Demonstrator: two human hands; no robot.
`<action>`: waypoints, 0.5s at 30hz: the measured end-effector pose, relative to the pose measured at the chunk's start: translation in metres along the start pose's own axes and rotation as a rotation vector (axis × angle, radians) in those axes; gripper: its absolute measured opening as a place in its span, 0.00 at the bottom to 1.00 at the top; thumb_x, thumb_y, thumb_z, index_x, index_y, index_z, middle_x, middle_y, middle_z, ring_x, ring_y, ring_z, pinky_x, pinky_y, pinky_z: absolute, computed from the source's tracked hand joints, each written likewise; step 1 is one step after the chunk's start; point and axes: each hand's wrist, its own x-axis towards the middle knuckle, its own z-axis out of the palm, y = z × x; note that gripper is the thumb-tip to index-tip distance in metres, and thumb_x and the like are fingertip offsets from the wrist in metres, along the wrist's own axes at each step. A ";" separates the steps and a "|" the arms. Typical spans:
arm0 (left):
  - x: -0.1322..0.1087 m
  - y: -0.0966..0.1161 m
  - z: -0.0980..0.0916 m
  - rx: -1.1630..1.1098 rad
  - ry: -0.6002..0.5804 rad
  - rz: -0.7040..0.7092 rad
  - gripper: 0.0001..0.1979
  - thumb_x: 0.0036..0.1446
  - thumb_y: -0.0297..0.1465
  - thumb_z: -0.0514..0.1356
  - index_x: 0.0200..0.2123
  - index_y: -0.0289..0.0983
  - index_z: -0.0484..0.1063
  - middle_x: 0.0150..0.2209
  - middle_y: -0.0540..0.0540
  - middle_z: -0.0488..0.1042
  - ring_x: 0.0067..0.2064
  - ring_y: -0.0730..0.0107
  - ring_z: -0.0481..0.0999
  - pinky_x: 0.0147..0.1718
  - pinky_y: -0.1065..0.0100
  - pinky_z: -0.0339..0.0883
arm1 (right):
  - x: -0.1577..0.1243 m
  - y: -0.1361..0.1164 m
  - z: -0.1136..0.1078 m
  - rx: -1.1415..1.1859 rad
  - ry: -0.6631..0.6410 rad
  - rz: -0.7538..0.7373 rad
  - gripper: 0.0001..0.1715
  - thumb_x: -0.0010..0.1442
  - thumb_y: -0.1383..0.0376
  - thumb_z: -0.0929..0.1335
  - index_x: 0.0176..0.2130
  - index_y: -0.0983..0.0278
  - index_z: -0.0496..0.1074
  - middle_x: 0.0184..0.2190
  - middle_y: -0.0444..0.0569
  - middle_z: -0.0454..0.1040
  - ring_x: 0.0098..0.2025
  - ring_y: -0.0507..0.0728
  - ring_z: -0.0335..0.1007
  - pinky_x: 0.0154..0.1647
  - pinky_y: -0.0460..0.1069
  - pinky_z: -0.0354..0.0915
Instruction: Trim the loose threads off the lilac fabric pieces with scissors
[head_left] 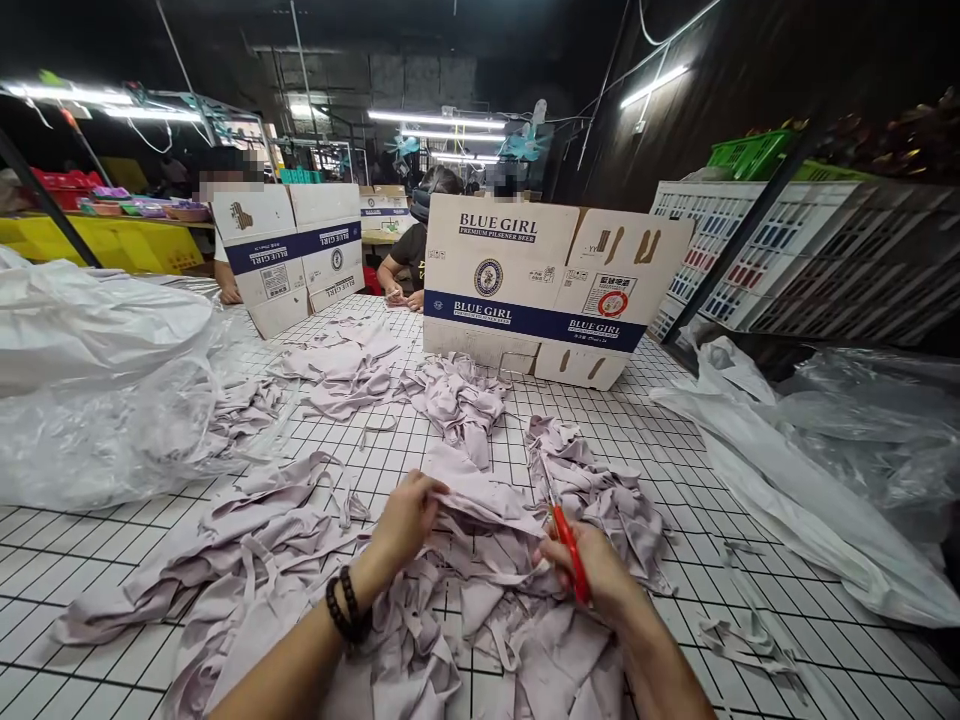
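My left hand (pixel 409 515) pinches the edge of a pale lilac fabric piece (pixel 487 500), stretched out over the table. In my right hand (pixel 589 565) is a pair of red-handled scissors (pixel 570 555), its blades pointing away from me beside the fabric; whether they are open is hard to see. The right fingers also seem to touch the fabric's right end. More lilac fabric pieces lie crumpled around both hands: one heap (pixel 262 560) at the left, another (pixel 600 490) just beyond the scissors, and one (pixel 461 400) farther back.
A white grid-patterned table (pixel 810 560) spreads beneath everything. Flattened beer cartons (pixel 499 260) stand upright across it, with co-workers behind. Clear plastic bags (pixel 112 420) bulge at the left; white plastic sheeting (pixel 810 480) lies right. Fabric scraps (pixel 750 645) lie near the right edge.
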 end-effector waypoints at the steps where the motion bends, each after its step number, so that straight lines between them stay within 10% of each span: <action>1: 0.005 -0.001 -0.010 -0.003 0.054 -0.005 0.12 0.55 0.23 0.53 0.35 0.38 0.76 0.37 0.44 0.72 0.40 0.63 0.74 0.44 0.62 0.69 | -0.006 -0.004 -0.004 0.076 -0.092 0.006 0.13 0.46 0.55 0.69 0.23 0.62 0.69 0.16 0.43 0.68 0.14 0.50 0.56 0.18 0.46 0.55; 7: -0.024 0.013 -0.041 -0.006 0.310 -0.098 0.13 0.55 0.32 0.57 0.43 0.37 0.74 0.46 0.40 0.67 0.42 0.59 0.73 0.42 0.58 0.69 | -0.040 -0.018 0.027 0.446 -0.366 0.039 0.22 0.49 0.49 0.71 0.33 0.65 0.73 0.27 0.50 0.77 0.14 0.45 0.57 0.18 0.44 0.56; 12: -0.094 0.037 -0.014 -0.496 -0.276 -0.474 0.27 0.56 0.53 0.52 0.33 0.35 0.76 0.19 0.52 0.62 0.20 0.71 0.60 0.21 0.70 0.56 | -0.066 -0.013 0.072 0.611 -0.403 0.053 0.25 0.51 0.47 0.74 0.36 0.65 0.69 0.27 0.48 0.77 0.13 0.46 0.62 0.15 0.42 0.53; 15: -0.107 0.045 0.001 -0.700 -0.276 -0.535 0.32 0.54 0.59 0.51 0.24 0.35 0.73 0.19 0.52 0.62 0.22 0.72 0.60 0.23 0.70 0.56 | -0.075 -0.002 0.090 0.460 -0.425 0.040 0.27 0.50 0.45 0.73 0.34 0.65 0.68 0.25 0.45 0.75 0.13 0.47 0.63 0.12 0.41 0.53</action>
